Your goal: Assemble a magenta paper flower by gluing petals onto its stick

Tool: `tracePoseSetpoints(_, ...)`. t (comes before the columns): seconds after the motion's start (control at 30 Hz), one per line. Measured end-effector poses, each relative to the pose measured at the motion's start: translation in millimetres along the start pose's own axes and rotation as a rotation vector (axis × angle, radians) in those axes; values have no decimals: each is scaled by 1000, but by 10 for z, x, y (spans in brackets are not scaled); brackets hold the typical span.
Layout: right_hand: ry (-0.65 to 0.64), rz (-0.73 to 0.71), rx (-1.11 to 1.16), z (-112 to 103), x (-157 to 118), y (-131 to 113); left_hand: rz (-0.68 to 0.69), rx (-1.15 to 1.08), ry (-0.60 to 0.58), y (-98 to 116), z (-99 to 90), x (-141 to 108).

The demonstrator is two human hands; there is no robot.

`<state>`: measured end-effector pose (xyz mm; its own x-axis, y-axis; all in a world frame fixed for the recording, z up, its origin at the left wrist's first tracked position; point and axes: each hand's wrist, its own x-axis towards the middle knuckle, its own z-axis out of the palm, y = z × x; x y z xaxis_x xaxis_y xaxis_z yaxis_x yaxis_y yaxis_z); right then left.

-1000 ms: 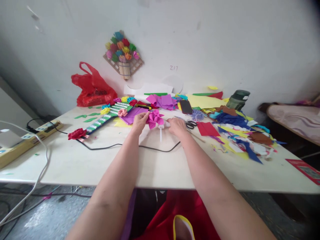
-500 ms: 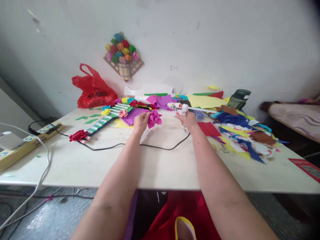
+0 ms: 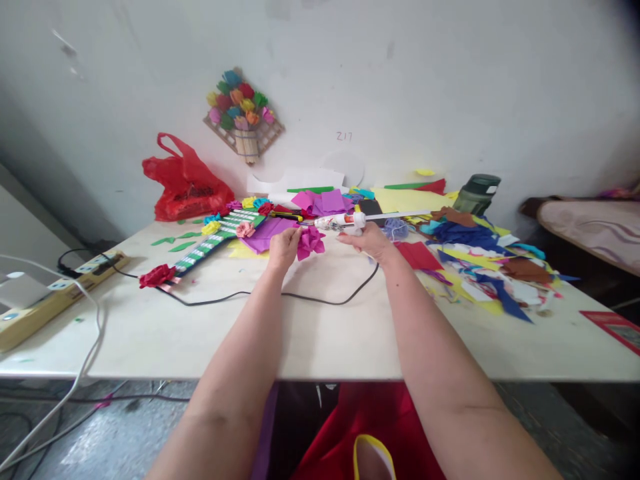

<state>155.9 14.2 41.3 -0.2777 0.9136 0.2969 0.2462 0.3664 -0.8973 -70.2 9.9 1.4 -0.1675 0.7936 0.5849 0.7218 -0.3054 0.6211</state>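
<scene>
My left hand (image 3: pixel 285 247) pinches a magenta paper flower (image 3: pixel 311 242), whose petals spread out to the right of the fingers. In my right hand (image 3: pixel 369 241) is a white glue gun (image 3: pixel 341 221), its nozzle pointing left, just above the flower. A long white glue stick (image 3: pixel 399 215) sticks out of its back. Left of my hands lies a green-and-white striped strip (image 3: pixel 213 242) bordered with paper flowers. Purple paper (image 3: pixel 269 235) lies beside it.
A red plastic bag (image 3: pixel 190 183) stands at the back left, a power strip (image 3: pixel 60 297) at the left edge. Coloured scraps (image 3: pixel 467 241) and a green bottle (image 3: pixel 477 195) are on the right. A black cable (image 3: pixel 315 298) crosses the table (image 3: pixel 340 347).
The glue gun in my right hand has moved left, bringing its nozzle near the flower, and shows more of its side. My left hand still holds the flower in nearly the same place.
</scene>
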Motion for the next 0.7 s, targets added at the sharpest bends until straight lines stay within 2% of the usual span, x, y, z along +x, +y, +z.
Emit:
tracePoseSetpoints(0.33, -11, -74, -87, 8, 7, 4, 16, 180, -20, 71, -17, -19)
tracePoseSetpoints(0.7, -1, -96, -181, -7, 40, 73, 20, 231, -23, 95, -17, -34)
